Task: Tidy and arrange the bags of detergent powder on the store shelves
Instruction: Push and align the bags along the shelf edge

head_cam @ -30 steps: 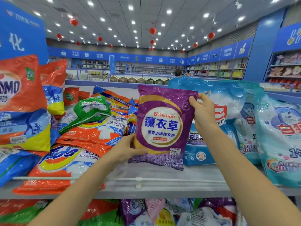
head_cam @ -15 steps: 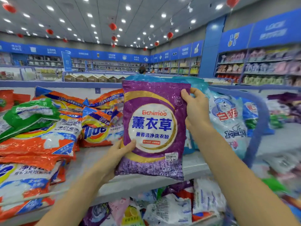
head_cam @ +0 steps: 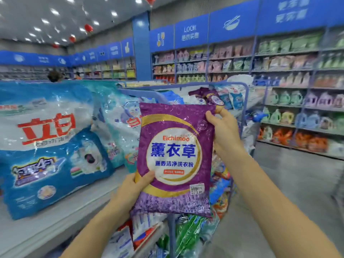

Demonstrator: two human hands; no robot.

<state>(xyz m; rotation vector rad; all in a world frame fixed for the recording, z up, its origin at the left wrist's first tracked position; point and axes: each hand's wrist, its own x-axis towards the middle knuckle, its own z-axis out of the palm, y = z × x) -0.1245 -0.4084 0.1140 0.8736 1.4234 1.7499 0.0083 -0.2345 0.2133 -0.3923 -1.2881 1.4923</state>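
Purple detergent bag (head_cam: 175, 157) held upright in mid-air between both hands: left hand (head_cam: 133, 186) pinches lower edge, right hand (head_cam: 224, 131) grips top corner. Not shelved yet; blue bags (head_cam: 46, 146) left of hands stand on shelf (head_cam: 46, 229); placing remains

Bright overhead ceiling spots (head_cam: 55, 11) are streaking; motion blur is smearing the wall shelves (head_cam: 290, 90); wide-angle edges are bowing beyond them.

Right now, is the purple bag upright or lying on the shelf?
Upright, off the shelf. The purple bag reads level; left hand holds its lower edge, right hand pinches its top corner.
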